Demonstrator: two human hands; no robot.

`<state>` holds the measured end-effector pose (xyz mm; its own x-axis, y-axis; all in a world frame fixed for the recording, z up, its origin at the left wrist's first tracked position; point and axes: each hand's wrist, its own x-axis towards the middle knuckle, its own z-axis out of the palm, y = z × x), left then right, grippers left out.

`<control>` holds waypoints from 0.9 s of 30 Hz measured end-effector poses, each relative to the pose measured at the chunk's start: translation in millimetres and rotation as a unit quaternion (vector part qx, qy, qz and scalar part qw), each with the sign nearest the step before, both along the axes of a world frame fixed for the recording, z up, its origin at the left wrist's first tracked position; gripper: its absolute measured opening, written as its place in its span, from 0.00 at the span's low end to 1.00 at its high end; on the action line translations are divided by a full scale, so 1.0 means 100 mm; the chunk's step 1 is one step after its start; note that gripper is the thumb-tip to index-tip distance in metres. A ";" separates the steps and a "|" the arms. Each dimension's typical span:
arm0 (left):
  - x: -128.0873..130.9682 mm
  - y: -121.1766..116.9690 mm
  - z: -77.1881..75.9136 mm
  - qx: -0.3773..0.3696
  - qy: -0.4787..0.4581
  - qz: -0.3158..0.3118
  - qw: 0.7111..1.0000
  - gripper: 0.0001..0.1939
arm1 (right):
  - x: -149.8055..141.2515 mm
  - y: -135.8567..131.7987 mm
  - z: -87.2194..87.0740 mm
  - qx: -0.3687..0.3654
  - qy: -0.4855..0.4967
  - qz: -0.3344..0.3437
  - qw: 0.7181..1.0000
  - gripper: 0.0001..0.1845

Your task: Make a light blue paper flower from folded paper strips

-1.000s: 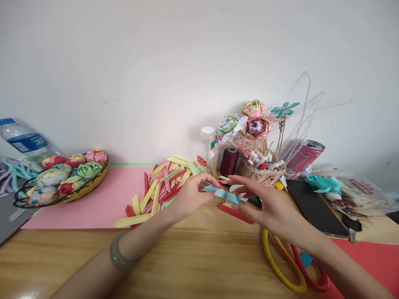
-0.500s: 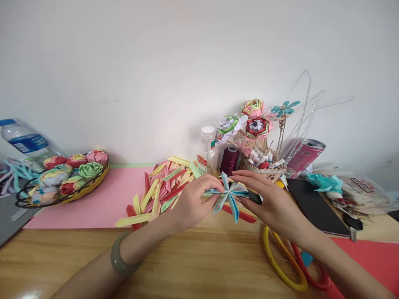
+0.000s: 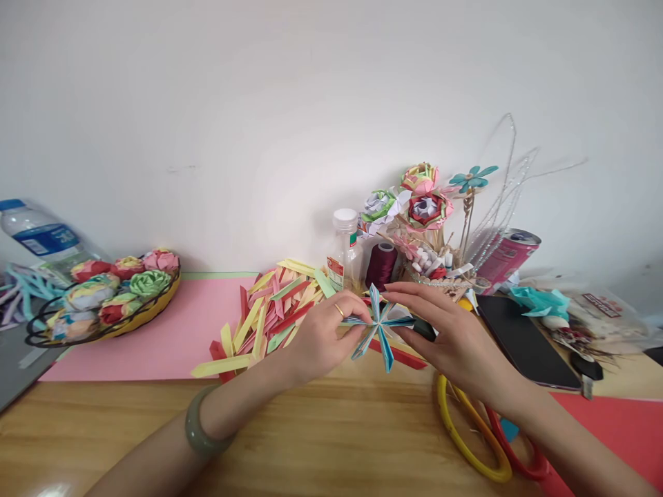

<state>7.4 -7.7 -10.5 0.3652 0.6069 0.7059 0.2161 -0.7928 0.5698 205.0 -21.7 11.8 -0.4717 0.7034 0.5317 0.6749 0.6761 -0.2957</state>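
Left hand (image 3: 329, 335) pinching blue paper star (image 3: 380, 323), writing unreadable

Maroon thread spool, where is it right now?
In the head view, the maroon spool stands just right of centre near the wall, between the white-capped bottle and the flower basket.

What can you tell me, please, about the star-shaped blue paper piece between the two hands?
The star-shaped paper piece is mostly blue with pale edges, and looks like folded paper. Narrow, layered arms spread from a pinched-looking centre: one up, two down and one to each side. It is held up in front of the wooden table, its face towards the camera. The left hand pinches the left arm; the right hand's fingers are at the right one. Its fastening cannot be made out.
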 end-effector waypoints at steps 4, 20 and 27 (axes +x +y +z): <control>0.01 0.00 -0.01 -0.007 0.006 0.001 1.000 0.04 | -0.01 0.00 0.01 0.005 -0.005 0.001 1.000 0.18; 0.01 0.02 -0.03 0.003 0.017 -0.004 1.000 0.05 | -0.01 0.00 -0.01 -0.005 -0.006 0.006 1.000 0.18; 0.00 0.01 -0.04 0.005 0.016 -0.009 1.000 0.05 | 0.00 0.00 -0.02 0.003 -0.012 0.002 1.000 0.18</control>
